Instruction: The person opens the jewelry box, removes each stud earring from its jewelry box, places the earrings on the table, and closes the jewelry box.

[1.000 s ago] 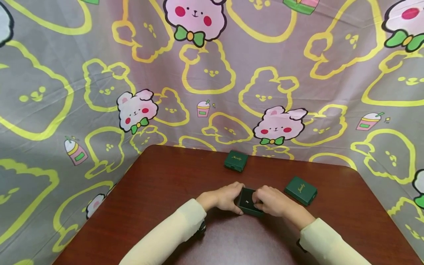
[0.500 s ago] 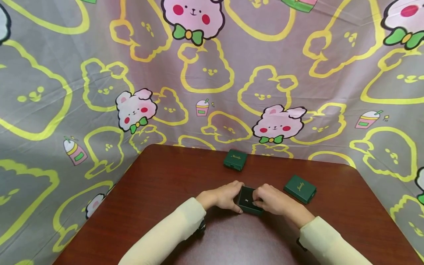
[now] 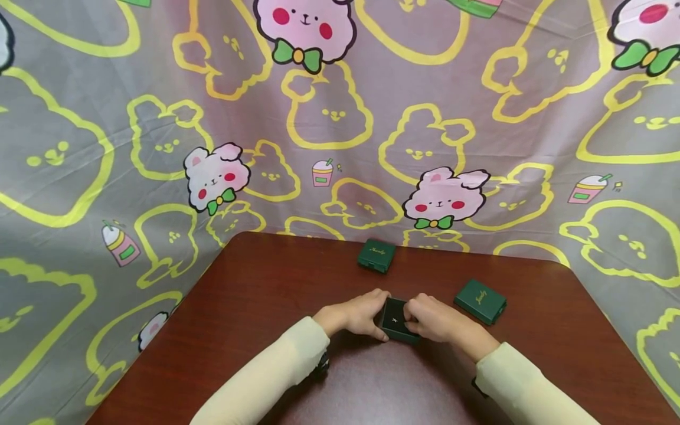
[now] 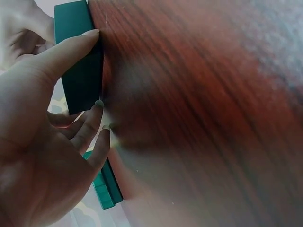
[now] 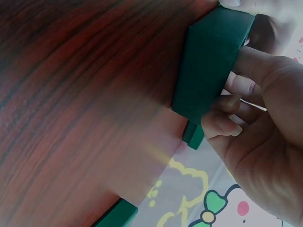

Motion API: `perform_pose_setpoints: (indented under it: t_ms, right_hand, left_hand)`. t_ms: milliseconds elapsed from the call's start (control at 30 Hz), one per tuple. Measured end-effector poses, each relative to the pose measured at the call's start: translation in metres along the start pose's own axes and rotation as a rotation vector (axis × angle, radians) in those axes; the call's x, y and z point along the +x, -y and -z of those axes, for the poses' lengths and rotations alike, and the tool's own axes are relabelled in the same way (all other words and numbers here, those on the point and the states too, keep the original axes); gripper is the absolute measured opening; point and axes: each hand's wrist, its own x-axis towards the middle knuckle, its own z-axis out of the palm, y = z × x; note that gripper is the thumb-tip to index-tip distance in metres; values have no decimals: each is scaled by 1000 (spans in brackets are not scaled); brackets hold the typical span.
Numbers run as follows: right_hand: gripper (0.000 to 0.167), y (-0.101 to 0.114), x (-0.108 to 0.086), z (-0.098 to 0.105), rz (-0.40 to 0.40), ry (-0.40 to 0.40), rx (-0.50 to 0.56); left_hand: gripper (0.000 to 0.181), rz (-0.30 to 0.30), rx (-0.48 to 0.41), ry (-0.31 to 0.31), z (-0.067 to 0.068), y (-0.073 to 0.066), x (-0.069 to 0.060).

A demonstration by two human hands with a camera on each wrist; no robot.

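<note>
A small dark green jewelry box (image 3: 402, 337) sits uncovered on the table, with a dark insert inside. On that insert glints a tiny silvery piece (image 3: 395, 320), too small to identify. My left hand (image 3: 363, 313) grips the box's left side; in the left wrist view its thumb (image 4: 71, 52) lies along the green wall and other fingers are behind. My right hand (image 3: 432, 319) reaches over the right rim, thumb and index finger bent down into the box. Box wall (image 5: 208, 66) hides those fingertips in the right wrist view, so whether they pinch anything is hidden.
A closed green box (image 3: 376, 255) with gold lettering lies near the back edge. Another flat green piece with gold lettering (image 3: 480, 301) lies right of my right hand. A patterned cloth (image 3: 340, 136) hangs around the brown table (image 3: 276, 283).
Both hands stay at the box with almost the same pose. The whole head view has drifted slightly; nothing has plainly been moved or let go.
</note>
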Motion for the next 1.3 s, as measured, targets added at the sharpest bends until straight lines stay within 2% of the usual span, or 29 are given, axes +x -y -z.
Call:
perform_pose_setpoints:
  t_ms: [300,733,1300]
  right_hand:
    - [25,-4,-1,-2,-1,-3,30]
    - [29,-8,-2,-6,37,-38,47]
    - [28,-11,-5,-6,52,-77,69]
  left_hand:
    - [75,0,-14,8,-1,-1,0]
    - [75,0,3,-1,-2,0,-2]
    - [75,-1,-28,-6,0,0,-1]
